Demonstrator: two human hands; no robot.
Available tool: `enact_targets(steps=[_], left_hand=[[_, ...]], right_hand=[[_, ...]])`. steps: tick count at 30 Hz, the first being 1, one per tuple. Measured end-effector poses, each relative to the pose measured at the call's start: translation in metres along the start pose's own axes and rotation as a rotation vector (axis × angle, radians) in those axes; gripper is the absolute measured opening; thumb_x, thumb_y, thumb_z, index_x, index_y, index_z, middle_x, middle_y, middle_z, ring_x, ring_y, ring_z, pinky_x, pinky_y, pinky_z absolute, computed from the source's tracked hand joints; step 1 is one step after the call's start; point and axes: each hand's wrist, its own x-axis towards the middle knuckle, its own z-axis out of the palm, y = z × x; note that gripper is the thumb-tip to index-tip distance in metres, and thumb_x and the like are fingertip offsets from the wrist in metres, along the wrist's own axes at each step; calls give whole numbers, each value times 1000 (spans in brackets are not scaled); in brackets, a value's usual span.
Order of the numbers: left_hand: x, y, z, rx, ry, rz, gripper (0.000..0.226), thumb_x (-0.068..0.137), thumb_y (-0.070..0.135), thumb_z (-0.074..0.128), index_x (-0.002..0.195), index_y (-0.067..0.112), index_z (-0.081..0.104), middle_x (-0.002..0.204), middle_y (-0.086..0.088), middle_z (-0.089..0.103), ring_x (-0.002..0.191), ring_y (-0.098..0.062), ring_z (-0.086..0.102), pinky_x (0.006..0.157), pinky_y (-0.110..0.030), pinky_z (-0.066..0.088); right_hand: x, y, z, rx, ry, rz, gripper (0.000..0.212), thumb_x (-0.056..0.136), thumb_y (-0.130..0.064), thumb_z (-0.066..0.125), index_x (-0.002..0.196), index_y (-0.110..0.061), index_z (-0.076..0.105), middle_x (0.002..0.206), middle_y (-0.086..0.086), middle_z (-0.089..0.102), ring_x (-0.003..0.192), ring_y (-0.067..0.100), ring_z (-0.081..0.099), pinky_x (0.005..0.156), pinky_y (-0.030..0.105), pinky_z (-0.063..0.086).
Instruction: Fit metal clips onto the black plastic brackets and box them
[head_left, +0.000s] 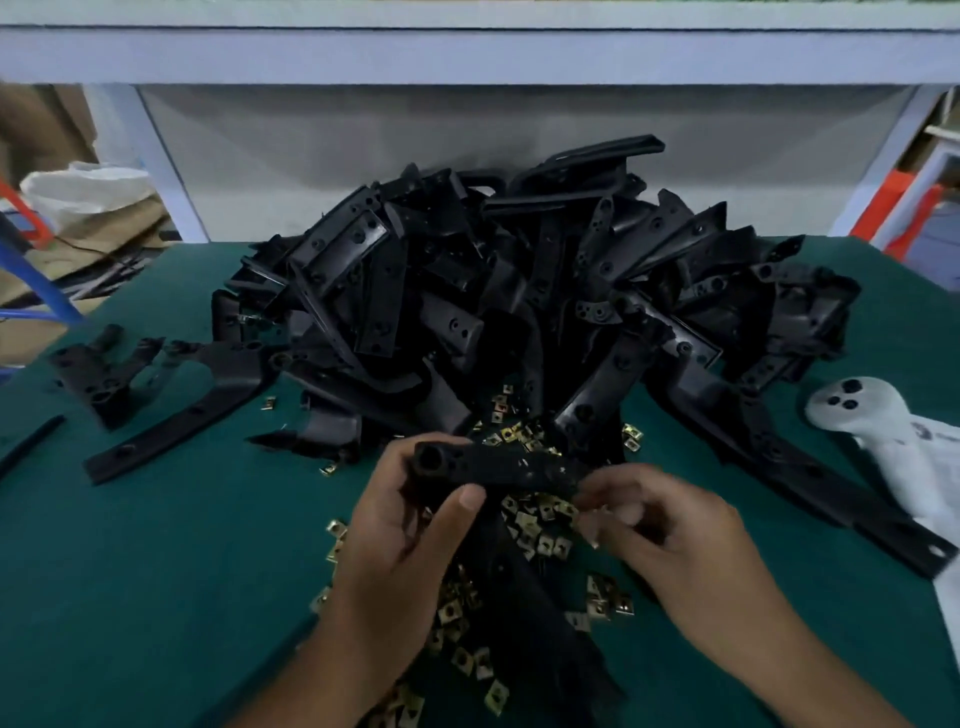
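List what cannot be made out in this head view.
- Right hand: motion blur hides whether its grip holds a clip.
- Held bracket: dark and blurred, so fitted clips cannot be seen.
- Box: none shows in the frame.
- Bracket pile: count unreadable, parts overlap.

Head view, down over table

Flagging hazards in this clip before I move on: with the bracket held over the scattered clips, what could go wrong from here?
1. The right hand works at the held bracket in motion blur, so I cannot tell whether it holds a clip; a small clip could slip and vanish among the loose brass clips below.
2. The tall bracket pile leans just behind the left hand; a nudge might slide parts onto the work area.
3. No box is in view, so finished and unfinished brackets could get mixed.
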Motion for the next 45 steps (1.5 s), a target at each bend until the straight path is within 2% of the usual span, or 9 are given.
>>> enact_targets(steps=[6,10,16,21,25,28,32,38,45], left_hand=[[-10,5,3,38,-32,87,28,90,64,62,112,48,60,103,20,68,92,-1,67,74,-10,50],[-27,6,16,44,-180,72,30,92,61,61,116,43,60,100,16,68,88,-4,66,73,-12,50],[-30,8,18,101,-295,25,28,91,63,60,115,49,57,106,18,67,94,-5,67,73,-10,50],[-25,8,14,42,-300,-20,24,91,52,65,113,47,59,105,14,69,96,-9,68,78,-19,55],[-22,8,12,30,-323,-37,21,91,45,66,111,46,60,104,16,69,97,-7,68,78,-15,53],[-23,8,11,30,-335,-47,21,91,46,66,111,46,60,104,15,69,97,-9,68,77,-15,53],[-24,9,11,31,-345,-40,20,92,45,66,111,47,60,103,16,69,96,-7,67,76,-14,52],[-23,10,11,-2,-340,-42,21,91,45,66,111,47,61,105,15,70,97,-9,68,77,-16,54],[-22,12,10,18,-338,-42,21,93,41,66,113,43,60,106,16,68,98,-10,67,79,-16,52]], right_hand=[[12,0,-9,948,25,520,29,78,-31,73,102,-15,80,75,-1,54,61,7,51,51,20,48],[15,-2,-13,1115,-41,617,30,87,-28,64,105,-8,79,83,1,59,64,8,59,57,20,55],[13,-8,-19,1129,-194,536,50,75,15,45,120,9,66,123,26,68,111,28,70,86,30,60],[11,-12,-19,1103,-315,493,48,86,12,44,132,5,53,128,27,64,121,31,64,95,33,56],[10,-13,-17,1056,-309,506,42,92,-4,48,133,4,52,124,27,67,112,30,69,81,28,60],[9,-13,-13,1013,-251,556,42,92,-19,51,127,4,54,109,27,72,82,25,76,65,28,61],[10,-12,-11,952,-180,615,25,86,-32,62,87,-8,54,62,6,57,41,10,48,37,18,37],[10,-9,-9,959,-181,540,19,81,-32,69,77,-15,63,75,-1,53,56,7,37,66,24,36],[11,-9,-8,883,-149,544,20,83,-32,65,79,-15,55,66,-1,46,53,7,38,57,21,39]])
